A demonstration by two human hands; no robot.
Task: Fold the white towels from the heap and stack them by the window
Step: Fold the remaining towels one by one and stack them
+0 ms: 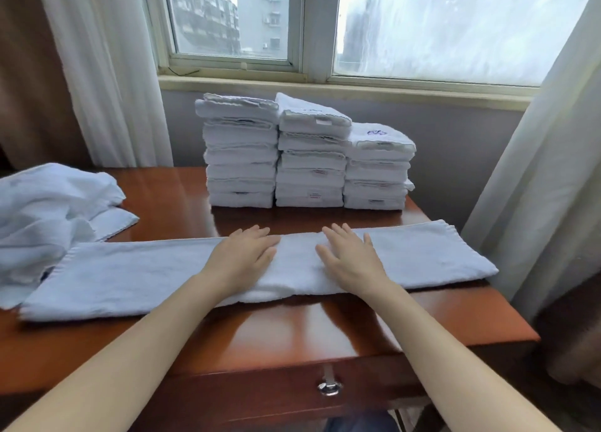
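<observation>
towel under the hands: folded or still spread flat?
Partly folded: the towel lies as a long doubled strip, both hands flat on its middle.

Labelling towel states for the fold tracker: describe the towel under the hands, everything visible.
The towel is white terry cloth, apparently folded lengthwise into a long flat strip, with a stitched hem showing at each end. It lies left to right across the front of the wooden table. The left hand and right hand press flat on its middle, fingers straight. It is not yet folded crosswise.
</observation>
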